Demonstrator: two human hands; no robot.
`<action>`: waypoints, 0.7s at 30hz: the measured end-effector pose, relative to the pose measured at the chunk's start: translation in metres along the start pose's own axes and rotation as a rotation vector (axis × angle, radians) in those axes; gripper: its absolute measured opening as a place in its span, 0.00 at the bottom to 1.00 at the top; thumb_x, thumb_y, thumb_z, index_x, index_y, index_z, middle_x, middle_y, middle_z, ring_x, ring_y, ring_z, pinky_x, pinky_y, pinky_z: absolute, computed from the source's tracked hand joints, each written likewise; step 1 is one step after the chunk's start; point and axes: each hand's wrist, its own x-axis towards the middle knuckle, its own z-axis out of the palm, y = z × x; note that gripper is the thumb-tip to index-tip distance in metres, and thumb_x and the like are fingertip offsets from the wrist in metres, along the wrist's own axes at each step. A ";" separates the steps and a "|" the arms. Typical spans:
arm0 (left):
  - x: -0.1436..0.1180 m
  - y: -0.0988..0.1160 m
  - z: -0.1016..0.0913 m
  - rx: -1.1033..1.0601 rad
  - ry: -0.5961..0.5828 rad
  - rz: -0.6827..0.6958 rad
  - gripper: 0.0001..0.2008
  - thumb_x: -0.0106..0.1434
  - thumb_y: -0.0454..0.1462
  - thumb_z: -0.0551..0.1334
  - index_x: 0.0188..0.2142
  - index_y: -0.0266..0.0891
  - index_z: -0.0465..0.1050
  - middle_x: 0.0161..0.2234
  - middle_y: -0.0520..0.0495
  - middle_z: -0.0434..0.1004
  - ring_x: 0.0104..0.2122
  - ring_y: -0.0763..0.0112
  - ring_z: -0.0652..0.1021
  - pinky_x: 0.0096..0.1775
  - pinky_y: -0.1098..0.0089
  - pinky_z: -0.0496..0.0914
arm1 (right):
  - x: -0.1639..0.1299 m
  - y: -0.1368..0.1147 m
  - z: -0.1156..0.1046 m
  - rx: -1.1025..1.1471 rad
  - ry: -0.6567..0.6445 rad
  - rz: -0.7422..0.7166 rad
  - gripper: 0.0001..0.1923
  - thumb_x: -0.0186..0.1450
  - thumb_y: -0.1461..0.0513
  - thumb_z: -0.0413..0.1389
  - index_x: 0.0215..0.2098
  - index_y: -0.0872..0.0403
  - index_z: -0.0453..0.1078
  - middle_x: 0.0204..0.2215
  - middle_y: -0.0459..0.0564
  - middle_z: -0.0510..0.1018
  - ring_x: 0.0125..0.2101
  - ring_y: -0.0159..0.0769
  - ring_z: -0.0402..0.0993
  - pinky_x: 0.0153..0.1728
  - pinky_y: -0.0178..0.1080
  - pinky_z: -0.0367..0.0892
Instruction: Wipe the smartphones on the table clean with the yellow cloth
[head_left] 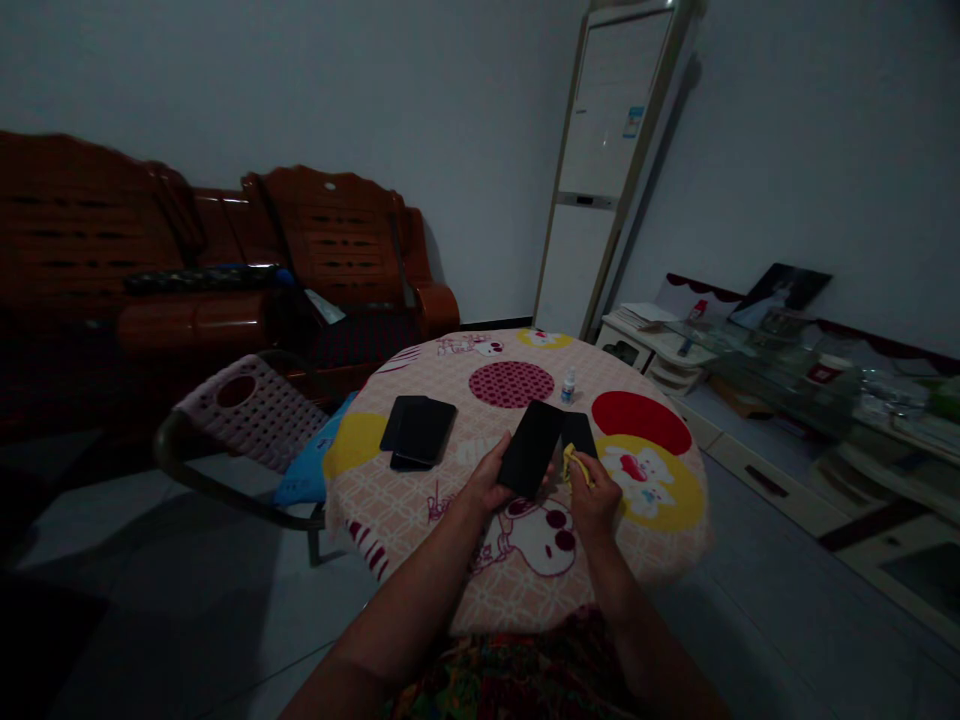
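My left hand (491, 480) grips a dark smartphone (533, 448) by its lower left side, tilted up above the table. Pinched in my right hand (597, 497) is a small yellow cloth (571, 465), just right of the phone and apart from it. Behind that hand a dark flat slab (580, 432), perhaps another phone, lies on the cloth-covered table, partly hidden. A small white bottle with a blue label (568, 387) stands upright beyond the phone. To the left, several dark flat slabs (424, 432) lie overlapping.
The round table wears a patterned tablecloth (465, 560). A woven chair (247, 410) with a blue packet (309, 470) stands at the left. Wooden sofas (330, 240) line the back wall, near a tall white air conditioner (600, 150). A cluttered low cabinet (750, 465) runs along the right.
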 end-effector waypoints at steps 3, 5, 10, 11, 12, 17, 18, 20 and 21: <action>-0.001 -0.001 0.002 0.032 0.030 -0.003 0.29 0.68 0.52 0.48 0.50 0.27 0.69 0.39 0.32 0.79 0.36 0.54 0.81 0.38 0.57 0.75 | -0.001 0.000 0.000 -0.001 -0.004 0.004 0.14 0.64 0.56 0.53 0.39 0.55 0.76 0.35 0.53 0.82 0.36 0.40 0.78 0.38 0.39 0.72; -0.002 -0.002 0.004 0.043 0.050 0.000 0.28 0.68 0.51 0.50 0.49 0.27 0.69 0.38 0.32 0.79 0.35 0.55 0.81 0.37 0.58 0.75 | -0.001 -0.001 0.000 -0.004 -0.008 0.003 0.14 0.64 0.56 0.53 0.39 0.55 0.76 0.35 0.53 0.82 0.36 0.40 0.78 0.38 0.39 0.72; -0.003 -0.003 0.009 0.055 0.127 0.025 0.25 0.68 0.49 0.53 0.47 0.28 0.72 0.35 0.36 0.80 0.33 0.57 0.81 0.38 0.61 0.74 | -0.001 -0.001 0.001 -0.014 -0.006 -0.006 0.13 0.64 0.56 0.53 0.39 0.54 0.76 0.36 0.53 0.82 0.37 0.41 0.78 0.39 0.41 0.72; -0.003 -0.003 0.009 0.057 0.164 0.040 0.23 0.68 0.48 0.53 0.46 0.28 0.72 0.34 0.37 0.80 0.32 0.59 0.81 0.38 0.62 0.74 | -0.001 -0.001 0.001 -0.017 -0.008 -0.009 0.13 0.64 0.56 0.53 0.39 0.54 0.76 0.36 0.53 0.82 0.37 0.41 0.78 0.39 0.41 0.72; -0.002 -0.003 0.010 0.057 0.201 0.055 0.22 0.67 0.47 0.54 0.45 0.29 0.73 0.33 0.38 0.80 0.31 0.61 0.81 0.38 0.64 0.74 | -0.002 -0.001 0.000 -0.019 -0.008 -0.014 0.13 0.64 0.56 0.53 0.39 0.54 0.76 0.36 0.53 0.82 0.37 0.41 0.78 0.39 0.41 0.72; 0.000 -0.004 0.008 0.110 0.247 0.096 0.18 0.66 0.45 0.58 0.41 0.31 0.75 0.30 0.41 0.80 0.27 0.65 0.79 0.35 0.67 0.74 | -0.004 -0.003 0.001 -0.035 -0.014 -0.064 0.13 0.65 0.56 0.53 0.39 0.54 0.76 0.36 0.53 0.82 0.36 0.41 0.79 0.38 0.40 0.72; 0.001 -0.005 0.007 0.141 0.250 0.116 0.17 0.65 0.45 0.59 0.40 0.31 0.75 0.29 0.41 0.80 0.27 0.66 0.79 0.34 0.67 0.74 | -0.004 -0.004 0.001 -0.038 -0.016 -0.078 0.13 0.65 0.57 0.53 0.39 0.54 0.76 0.35 0.53 0.82 0.36 0.40 0.79 0.38 0.40 0.73; 0.003 -0.007 0.005 0.215 0.268 0.190 0.14 0.63 0.43 0.61 0.38 0.31 0.75 0.28 0.42 0.79 0.25 0.67 0.78 0.31 0.69 0.73 | -0.005 -0.005 0.002 -0.042 -0.025 -0.107 0.13 0.65 0.57 0.52 0.39 0.54 0.76 0.35 0.53 0.82 0.36 0.40 0.79 0.38 0.40 0.73; 0.004 -0.007 0.004 0.249 0.269 0.235 0.13 0.62 0.41 0.62 0.38 0.31 0.76 0.28 0.43 0.79 0.25 0.67 0.78 0.30 0.70 0.72 | -0.006 -0.006 0.003 -0.045 -0.030 -0.122 0.12 0.65 0.57 0.52 0.39 0.54 0.76 0.35 0.53 0.82 0.36 0.40 0.79 0.38 0.40 0.73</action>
